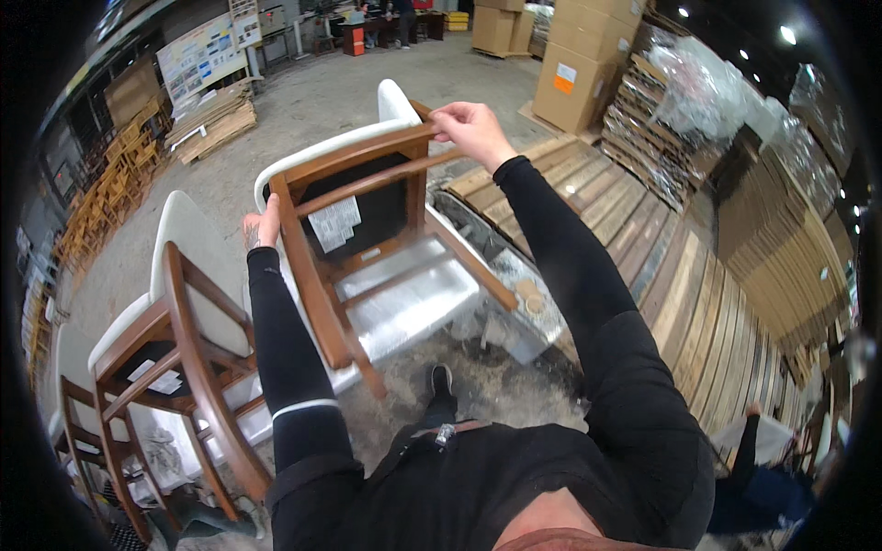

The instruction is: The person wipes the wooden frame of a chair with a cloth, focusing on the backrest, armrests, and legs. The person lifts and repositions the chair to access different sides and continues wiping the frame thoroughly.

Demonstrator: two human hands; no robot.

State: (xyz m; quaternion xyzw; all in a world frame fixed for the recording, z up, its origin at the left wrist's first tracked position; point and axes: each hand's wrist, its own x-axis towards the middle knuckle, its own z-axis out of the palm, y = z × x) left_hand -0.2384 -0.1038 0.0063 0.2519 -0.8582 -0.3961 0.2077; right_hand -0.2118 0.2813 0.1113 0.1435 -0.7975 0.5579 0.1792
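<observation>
A wooden chair [356, 156] with white upholstery is tipped so that its black underside [378, 216] and brown legs face me. White labels [335, 225] are stuck to that underside. My left hand [264, 223] grips the left edge of the seat frame, most of its fingers hidden behind the chair. At the far right corner, my right hand [473, 133] pinches the wooden frame with thumb and fingers. Beneath the chair is a whitish, shiny-topped surface [413, 294]. Another chair [175, 349] of the same kind stands to the left, partly behind my left forearm.
A slatted wooden platform [643, 239] lies on the right, with stacked cardboard sheets [781, 248] beyond it. Tall cartons [574, 83] stand at the back. Wooden frames [115, 197] are piled far left. Another person [772, 491] is at the lower right.
</observation>
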